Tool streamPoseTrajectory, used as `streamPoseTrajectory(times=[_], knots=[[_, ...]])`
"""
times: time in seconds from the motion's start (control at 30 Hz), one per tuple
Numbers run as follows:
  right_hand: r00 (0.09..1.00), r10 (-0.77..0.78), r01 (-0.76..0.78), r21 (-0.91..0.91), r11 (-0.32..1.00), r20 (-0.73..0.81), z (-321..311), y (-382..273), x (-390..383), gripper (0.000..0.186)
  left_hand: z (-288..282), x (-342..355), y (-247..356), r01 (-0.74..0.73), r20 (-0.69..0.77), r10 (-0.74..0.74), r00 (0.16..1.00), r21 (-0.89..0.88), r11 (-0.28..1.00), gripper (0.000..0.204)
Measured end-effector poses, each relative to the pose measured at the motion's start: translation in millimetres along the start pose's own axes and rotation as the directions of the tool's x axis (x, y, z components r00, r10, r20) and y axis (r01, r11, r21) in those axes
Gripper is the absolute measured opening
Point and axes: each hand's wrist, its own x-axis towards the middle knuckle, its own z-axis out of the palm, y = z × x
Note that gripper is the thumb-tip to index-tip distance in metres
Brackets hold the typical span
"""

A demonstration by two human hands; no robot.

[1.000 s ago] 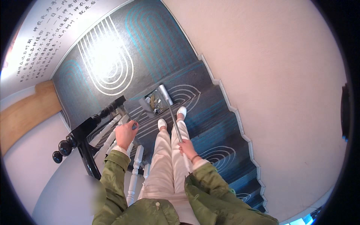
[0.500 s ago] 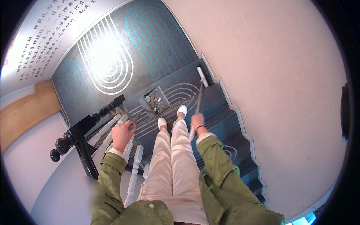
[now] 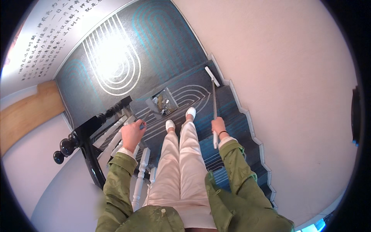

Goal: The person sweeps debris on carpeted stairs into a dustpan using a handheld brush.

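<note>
My left hand is closed on the thin handle of a grey dustpan, beside the white balusters. The dustpan rests on a patterned step just beyond my shoes, with brown and silvery debris in it. Out to the right, my right hand grips a long metal broom handle; its pale, bar-shaped head lies at the right end of the step, close to the zigzag skirting.
Dark carpeted stairs descend along a beige wall on the right. A patterned landing lies ahead. At left are a black railing, a wooden band and a white wall with lettering. My feet in white shoes stand at centre.
My right hand and the broom have swung to the right, the head leaving the dustpan for the skirting end of the step. My left hand and the dustpan have barely shifted.
</note>
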Motion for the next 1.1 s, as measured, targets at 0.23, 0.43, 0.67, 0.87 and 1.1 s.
streamPoseTrajectory(times=[0.23,0.43,0.67,0.87,1.1], knots=[[0.824,0.117,-0.459,0.534,0.710,0.554,110,-49,-131,0.016,-3,-6,0,0.079,0.034,-0.080,0.996,0.022,0.997,0.014],[0.803,0.224,-0.511,0.443,0.737,0.552,-16,-13,-117,0.010,-18,-38,-47,0.069,-0.084,-0.076,0.994,-0.082,0.994,0.013],[0.915,0.166,-0.351,0.524,0.776,0.367,-21,-22,-8,0.010,-46,-81,-106,0.103,-0.001,-0.105,0.995,-0.143,0.984,0.012],[0.933,-0.197,0.117,0.265,0.957,0.301,163,-56,-108,0.013,-54,-78,-126,0.069,0.069,-0.066,0.995,-0.041,0.997,0.012],[0.683,-0.003,-0.582,0.546,0.602,0.731,71,-70,-163,0.012,-31,-74,-127,0.021,0.084,-0.020,0.996,-0.012,1.000,0.012]])
